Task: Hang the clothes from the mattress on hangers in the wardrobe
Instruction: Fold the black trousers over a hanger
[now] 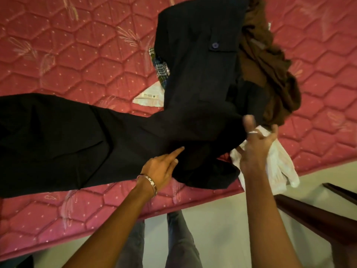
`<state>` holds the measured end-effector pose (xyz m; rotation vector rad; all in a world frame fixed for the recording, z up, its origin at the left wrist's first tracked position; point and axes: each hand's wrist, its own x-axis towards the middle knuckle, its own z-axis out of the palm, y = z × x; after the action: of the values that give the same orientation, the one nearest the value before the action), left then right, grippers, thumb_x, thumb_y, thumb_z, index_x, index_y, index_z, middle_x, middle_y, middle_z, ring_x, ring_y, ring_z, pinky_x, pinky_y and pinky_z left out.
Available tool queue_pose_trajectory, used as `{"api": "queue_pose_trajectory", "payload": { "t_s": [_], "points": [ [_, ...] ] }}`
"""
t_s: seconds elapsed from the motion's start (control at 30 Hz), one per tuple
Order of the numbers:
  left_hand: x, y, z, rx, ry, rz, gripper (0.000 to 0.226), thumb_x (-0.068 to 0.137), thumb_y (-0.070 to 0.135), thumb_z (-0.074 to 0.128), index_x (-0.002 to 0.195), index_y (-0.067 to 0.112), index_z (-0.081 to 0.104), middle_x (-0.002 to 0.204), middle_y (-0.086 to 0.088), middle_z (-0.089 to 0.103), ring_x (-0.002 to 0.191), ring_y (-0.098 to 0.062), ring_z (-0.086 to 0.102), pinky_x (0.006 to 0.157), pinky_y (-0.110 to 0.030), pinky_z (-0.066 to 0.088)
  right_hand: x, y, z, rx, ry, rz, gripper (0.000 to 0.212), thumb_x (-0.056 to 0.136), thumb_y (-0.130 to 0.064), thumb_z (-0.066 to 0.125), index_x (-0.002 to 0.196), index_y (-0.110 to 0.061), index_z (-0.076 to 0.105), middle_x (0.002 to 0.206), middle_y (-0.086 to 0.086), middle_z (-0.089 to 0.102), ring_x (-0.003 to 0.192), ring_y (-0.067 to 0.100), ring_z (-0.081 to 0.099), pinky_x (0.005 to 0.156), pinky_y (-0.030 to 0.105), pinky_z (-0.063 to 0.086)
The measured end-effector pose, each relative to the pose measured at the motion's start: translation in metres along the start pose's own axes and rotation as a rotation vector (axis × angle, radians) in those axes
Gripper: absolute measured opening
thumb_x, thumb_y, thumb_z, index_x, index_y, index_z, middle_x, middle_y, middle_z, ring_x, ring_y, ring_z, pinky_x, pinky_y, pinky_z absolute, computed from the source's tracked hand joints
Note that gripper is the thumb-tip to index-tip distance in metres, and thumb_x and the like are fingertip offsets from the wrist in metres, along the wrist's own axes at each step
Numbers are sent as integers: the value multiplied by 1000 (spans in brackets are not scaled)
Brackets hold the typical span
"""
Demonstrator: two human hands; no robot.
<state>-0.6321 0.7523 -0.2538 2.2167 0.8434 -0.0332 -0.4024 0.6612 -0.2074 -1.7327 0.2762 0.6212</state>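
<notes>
Hands, two, bare, are recorded first. Left hand (162, 167), with a metal bangle (149, 183) at the wrist, is laid on the dark cloth with the forefinger extended and the other fingers curled; nothing is gripped by it, and the pose is judged to be a pinning or smoothing touch. Right hand (257, 146) is closed on a crumpled white garment (278, 167), which is pinched where it emerges from under the dark cloth; it is judged to be a selection for lifting.

Items, by size:

1. Pink quilted mattress with hexagon stitching (77, 55). Most of the view is filled by it; its near edge runs diagonally above a pale floor (222, 229).
2. Long black garment, buttoned pocket flap on the far part (193, 105). It is spread from the left edge across to the far right, and the white garment's upper part is covered by it. It is judged the main obstruction to a clean pull.
3. Bunched brown fabric (270, 60), heaped at the far right, against the black garment.
4. White garment, at the near right corner, partly overhanging the mattress edge.
5. Dark wooden furniture piece (313, 219), near right, on the floor.
6. Checked cloth (162, 68) and white packet with printed label (150, 95), partly hidden beneath the black garment.

Wardrobe and hangers: not in view.
</notes>
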Motion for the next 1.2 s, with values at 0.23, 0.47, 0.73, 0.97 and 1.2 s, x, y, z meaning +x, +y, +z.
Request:
{"api": "queue_pose_trajectory", "payload": {
  "t_s": [0.23,0.47,0.73,0.97,1.2],
  "points": [
    [43,30,-4,-51,-149,-152,66,91,27,57,136,49,14,79,-6,64,78,-32,64,76,-44,52,0,-39,-19,156,157,-199,35,77,0,74,108,-5,61,91,1,65,87,11,67,84,25,53],
    [50,25,0,-148,-146,-208,84,82,18,68,131,51,8,72,-6,61,68,-26,62,72,-42,53,6,-21,-77,-139,518,-360,27,83,-21,73,104,-16,55,76,-2,51,69,9,49,74,42,53],
    [64,32,-10,84,374,-21,27,89,28,56,109,12,64,96,-12,56,86,-32,54,73,-45,50,55,-4,-54,-471,62,-249,45,90,-35,64,128,-12,53,122,2,58,114,17,53,96,30,45],
    [85,41,-18,322,480,-191,29,83,31,66,110,21,61,109,-3,58,98,-26,54,84,-46,34,94,-15,-13,-528,-9,-134,40,85,-38,69,120,-25,55,103,-2,62,105,20,59,99,47,44],
    [94,30,-28,357,391,-103,15,80,29,70,94,23,68,104,-2,59,102,-27,53,89,-53,30,64,-55,-47,-470,251,-467,26,82,-29,71,99,-9,73,84,-1,69,78,12,62,79,34,55]
  ]
}}
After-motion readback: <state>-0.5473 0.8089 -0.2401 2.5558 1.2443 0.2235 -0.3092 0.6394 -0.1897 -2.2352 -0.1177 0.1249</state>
